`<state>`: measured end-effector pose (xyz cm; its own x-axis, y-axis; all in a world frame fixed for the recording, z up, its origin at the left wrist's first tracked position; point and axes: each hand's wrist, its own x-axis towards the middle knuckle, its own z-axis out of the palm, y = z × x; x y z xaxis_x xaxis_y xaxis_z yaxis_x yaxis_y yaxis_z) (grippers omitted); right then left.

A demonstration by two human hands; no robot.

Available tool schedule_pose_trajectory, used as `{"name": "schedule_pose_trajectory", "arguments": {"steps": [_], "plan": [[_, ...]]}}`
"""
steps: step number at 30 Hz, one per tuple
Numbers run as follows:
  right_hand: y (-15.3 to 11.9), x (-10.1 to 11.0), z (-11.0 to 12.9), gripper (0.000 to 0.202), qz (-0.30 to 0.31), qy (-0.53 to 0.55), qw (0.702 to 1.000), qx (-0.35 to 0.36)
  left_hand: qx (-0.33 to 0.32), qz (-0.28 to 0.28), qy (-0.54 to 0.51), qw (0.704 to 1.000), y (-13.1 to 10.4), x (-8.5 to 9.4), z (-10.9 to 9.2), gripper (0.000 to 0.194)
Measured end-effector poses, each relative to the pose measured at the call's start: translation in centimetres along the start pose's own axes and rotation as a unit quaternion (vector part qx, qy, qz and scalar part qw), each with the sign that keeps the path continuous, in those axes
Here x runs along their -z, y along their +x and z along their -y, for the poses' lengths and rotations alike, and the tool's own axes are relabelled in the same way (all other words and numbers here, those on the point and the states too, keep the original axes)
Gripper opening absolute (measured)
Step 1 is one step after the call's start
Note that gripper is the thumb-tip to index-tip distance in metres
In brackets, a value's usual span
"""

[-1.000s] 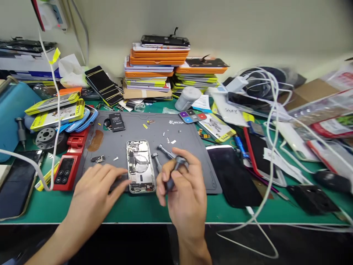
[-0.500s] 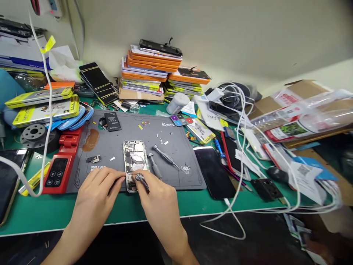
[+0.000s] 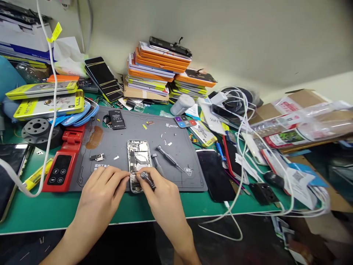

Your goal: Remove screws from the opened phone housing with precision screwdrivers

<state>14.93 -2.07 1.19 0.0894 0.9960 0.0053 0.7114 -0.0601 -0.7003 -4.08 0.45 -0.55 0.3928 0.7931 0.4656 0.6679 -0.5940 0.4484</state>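
An opened phone (image 3: pixel 139 156) with its inner parts bare lies upright on the grey mat (image 3: pixel 110 180). My left hand (image 3: pixel 103 195) is at the phone's lower left edge, fingers bent together; what they pinch, if anything, is hidden. My right hand (image 3: pixel 162 195) holds a dark screwdriver (image 3: pixel 147 179) tucked under its fingers, with its fingertips at the phone's lower right part. Two more screwdrivers, a long one (image 3: pixel 170 158) and a shorter one (image 3: pixel 156 163), lie right of the phone. A black battery (image 3: pixel 117 119) rests at the mat's upper left.
A red device (image 3: pixel 62 165) stands at the mat's left edge. Stacked orange boxes (image 3: pixel 162 64) rise behind the mat. To the right are a black phone (image 3: pixel 215 175) on a white cable and a tangle of cables. Small metal parts (image 3: pixel 97 157) lie on the mat.
The whole view has shifted slightly, so the mat and the phone appear a little further right. Both hands stay at the phone's lower part, with the screwdriver still in my right hand.
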Motion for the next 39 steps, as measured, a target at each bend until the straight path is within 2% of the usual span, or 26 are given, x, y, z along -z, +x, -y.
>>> {"name": "schedule_pose_trajectory", "arguments": {"steps": [2,6,9,11,14,16,17,18,19,21,22,26,31,39], "plan": [[-0.2,0.4,-0.1,0.014,-0.03,0.056,0.998,-0.016,0.0,0.001,0.002,1.0,-0.1,0.0,0.0,0.011],[-0.1,1.5,-1.2,0.048,-0.223,0.139,0.965,-0.011,0.003,-0.005,-0.006,1.0,-0.1,-0.1,0.0,0.012],[0.7,1.9,-3.1,0.055,-0.289,0.166,0.943,0.023,0.005,-0.009,-0.011,1.0,0.0,-0.2,0.1,0.012],[1.0,1.9,-4.7,0.056,-0.309,0.132,0.94,0.062,0.004,-0.01,-0.011,1.0,0.0,-0.2,0.2,0.013],[0.8,2.1,-6.4,0.052,-0.331,-0.007,0.939,0.094,0.0,-0.014,-0.009,1.0,0.0,-0.2,0.2,0.012],[0.6,2.1,-6.3,0.051,-0.359,-0.081,0.926,0.078,-0.003,-0.019,-0.004,1.0,0.0,-0.2,0.2,0.012],[0.6,1.9,-5.8,0.048,-0.371,-0.08,0.922,0.078,-0.003,-0.019,-0.002,1.0,-0.1,-0.1,0.1,0.011],[0.6,1.5,-5.1,0.046,-0.394,-0.041,0.911,0.111,-0.002,-0.018,0.001,1.0,-0.1,-0.1,0.1,0.011],[0.7,0.9,-4.2,0.047,-0.397,0.015,0.907,0.14,-0.001,-0.018,0.003,1.0,0.0,-0.1,0.1,0.011],[0.9,-0.6,-2.4,0.05,-0.321,0.119,0.925,0.166,0.003,-0.018,0.002,1.0,0.0,0.0,0.0,0.01],[1.1,-1.5,-1.7,0.051,-0.296,0.146,0.924,0.192,0.006,-0.019,-0.001,1.0,0.0,0.1,0.0,0.009],[1.0,-3.4,-1.4,0.05,-0.253,0.155,0.921,0.253,0.006,-0.017,-0.016,1.0,0.2,0.1,0.1,0.009],[0.3,-3.1,-2.7,0.052,-0.234,0.115,0.918,0.299,0.003,0.002,-0.01,1.0,0.1,0.1,0.1,0.009],[0.7,-3.3,-2.3,0.055,-0.215,0.13,0.915,0.316,-0.006,0.004,-0.002,1.0,0.1,0.4,-0.1,0.012]]}}
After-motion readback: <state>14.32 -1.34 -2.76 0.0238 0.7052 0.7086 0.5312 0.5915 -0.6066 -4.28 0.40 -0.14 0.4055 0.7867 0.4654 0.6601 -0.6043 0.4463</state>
